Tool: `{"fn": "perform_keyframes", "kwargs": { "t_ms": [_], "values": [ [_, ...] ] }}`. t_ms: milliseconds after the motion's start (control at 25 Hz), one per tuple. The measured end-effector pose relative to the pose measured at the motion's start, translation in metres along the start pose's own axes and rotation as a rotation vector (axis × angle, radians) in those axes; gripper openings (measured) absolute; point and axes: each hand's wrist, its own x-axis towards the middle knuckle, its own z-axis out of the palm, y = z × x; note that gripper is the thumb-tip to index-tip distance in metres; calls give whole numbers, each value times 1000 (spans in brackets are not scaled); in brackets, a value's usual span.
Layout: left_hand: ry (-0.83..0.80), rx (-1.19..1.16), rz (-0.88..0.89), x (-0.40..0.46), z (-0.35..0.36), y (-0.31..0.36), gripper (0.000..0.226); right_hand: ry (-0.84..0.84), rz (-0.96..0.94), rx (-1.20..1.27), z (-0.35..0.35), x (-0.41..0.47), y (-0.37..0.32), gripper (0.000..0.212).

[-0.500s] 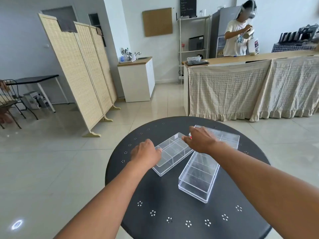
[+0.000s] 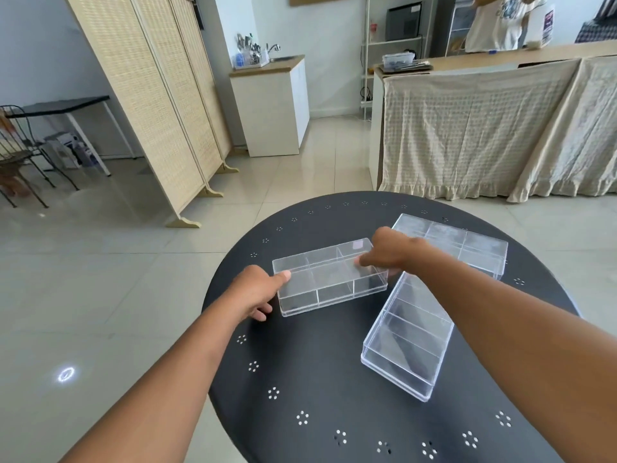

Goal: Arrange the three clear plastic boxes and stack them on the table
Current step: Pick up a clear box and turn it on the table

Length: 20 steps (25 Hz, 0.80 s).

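Three boxes on table [image 2: 300, 362]: left box [image 2: 329, 279], far-right box [image 2: 467, 245] behind near-right box [image 2: 405, 342].

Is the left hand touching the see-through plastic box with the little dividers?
Touching. The head view shows the left hand with its thumb pressed on the left end of the clear divided plastic box.

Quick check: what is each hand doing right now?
Left hand: closed on the left end of the divided clear box.
Right hand: closed on the same box's right end.

Both forearms are showing bare up to the frame's near edge, with no sleeves covering them; the left hand [image 2: 254, 293] and right hand [image 2: 389, 251] are wearing nothing.
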Motion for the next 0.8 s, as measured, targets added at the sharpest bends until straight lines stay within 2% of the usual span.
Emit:
{"fn": "perform_keyframes", "kwargs": {
  "t_ms": [80, 160, 360, 480, 560, 640, 720, 800],
  "values": [
    [-19, -113, -1, 5, 4, 1, 38, -91, 74, 173, -4, 6, -2, 31],
    [32, -171, 16, 7, 10, 5, 26, -131, 136, 357, -5, 8, 0, 32],
    [138, -401, 113, 7, 17, 6, 5, -59, 207, 730, -1, 1, 4, 26],
    [197, -465, 212, 5, 7, 6, 18, 33, 120, 820, -3, -3, -1, 29],
    [225, -497, 288, 4, -4, 8, 12, 111, 17, 816, -7, -5, -9, 46],
    [261, -510, 351, 3, -13, 10, 25, 173, -66, 813, -8, -10, -15, 55],
    [302, -484, 376, 2, -15, 7, 34, 210, -65, 780, -2, -14, -18, 73],
    [324, -431, 379, 1, -11, 2, 41, 243, -36, 671, 7, -19, -17, 77]
  ]
}}
